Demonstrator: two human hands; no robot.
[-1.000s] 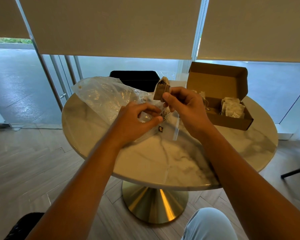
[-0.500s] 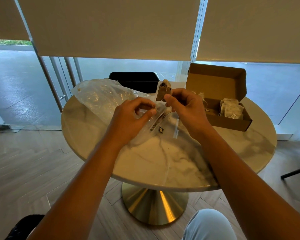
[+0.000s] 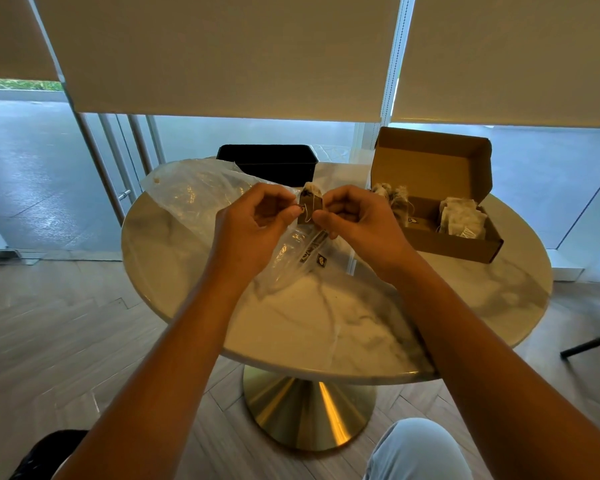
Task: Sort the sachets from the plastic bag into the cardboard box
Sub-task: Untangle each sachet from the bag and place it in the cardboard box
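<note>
Both hands meet at the centre of the frame, fingers curled. The left hand (image 3: 253,220) and the right hand (image 3: 355,216) each pinch one edge of a small brown sachet (image 3: 310,206), a flat papery pouch held upright between them above the table. Beneath and to the left of them lies the plastic bag (image 3: 194,192), clear, crinkled and glossy, spread over the round marble table (image 3: 361,327) with its grey veining. At the right of the frame sits the cardboard box (image 3: 447,233), a plain brown rectangle with its lid raised, with pale, fibrous sachets (image 3: 461,220) stacked inside.
</note>
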